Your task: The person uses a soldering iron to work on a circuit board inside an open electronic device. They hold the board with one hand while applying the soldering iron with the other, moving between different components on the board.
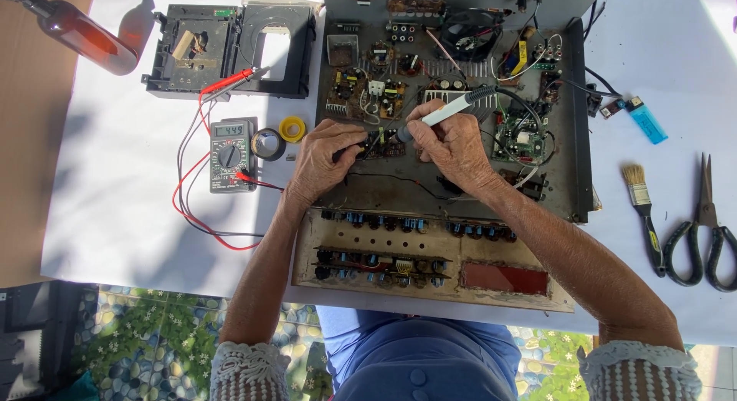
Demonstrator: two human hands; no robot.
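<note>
An opened electronic chassis (568,193) full of circuit boards lies on a white sheet. My right hand (454,144) grips a white-and-grey soldering iron (449,109), its tip pointing down-left at a small board (388,149) in the chassis middle. My left hand (326,157) rests on the chassis edge and pinches something dark and thin beside that board; I cannot tell what it is. The front panel (430,286) with its rows of blue-capped parts lies tilted toward me.
A grey multimeter (231,155) with red and black leads sits left, beside a tape roll (267,144) and yellow solder spool (292,128). A black disc-drive frame (230,48) lies behind. Right: blue lighter (647,123), paintbrush (643,213), scissors (706,232). A brown bottle (84,32) far left.
</note>
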